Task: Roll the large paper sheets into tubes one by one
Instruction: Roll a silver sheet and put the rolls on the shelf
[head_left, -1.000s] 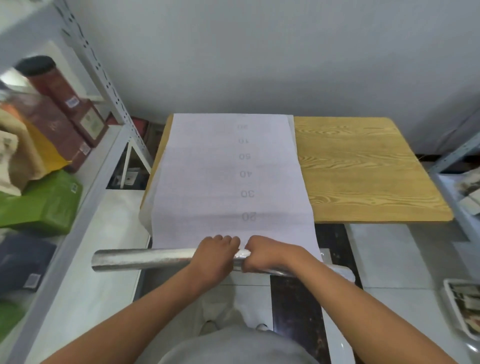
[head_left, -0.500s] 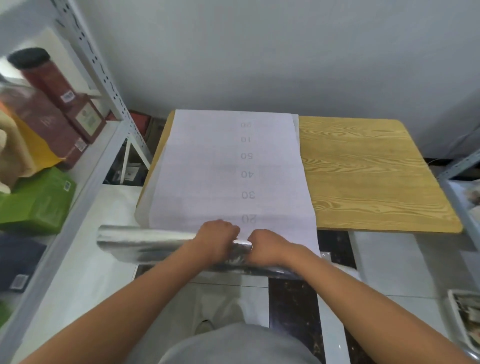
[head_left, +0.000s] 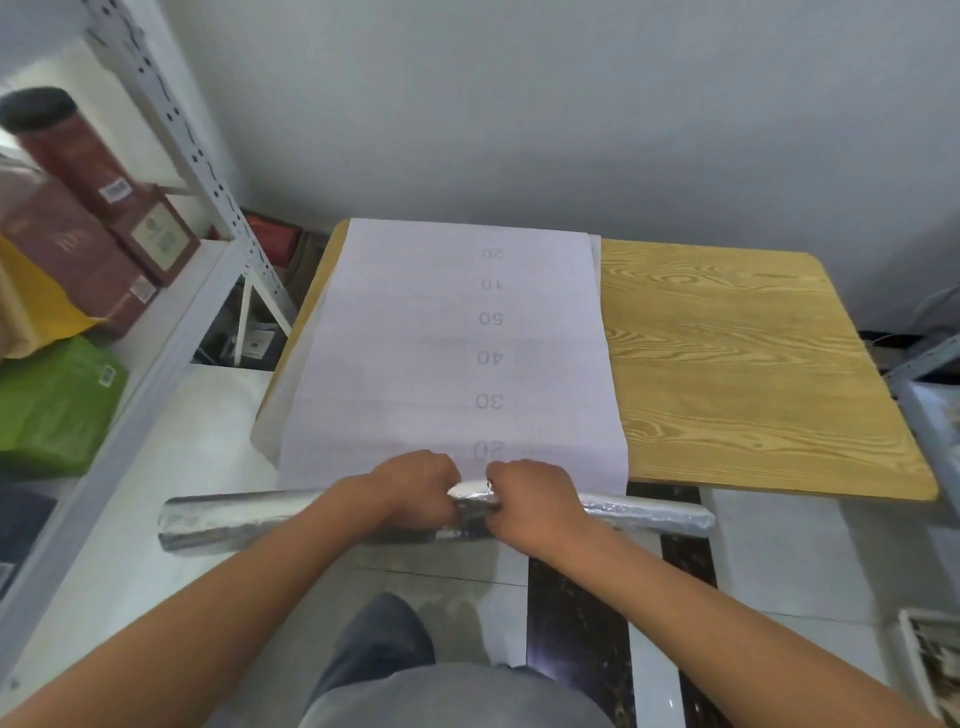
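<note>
Both hands, left hand and right hand, grip curled tight round the silver tube at the bench's near edge, side by side, likely to keep the paper sheet winding evenly.

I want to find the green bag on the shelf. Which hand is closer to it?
The left hand. It grips the silver roll on the side toward the green bag; the right hand grips the roll farther from it.
</note>
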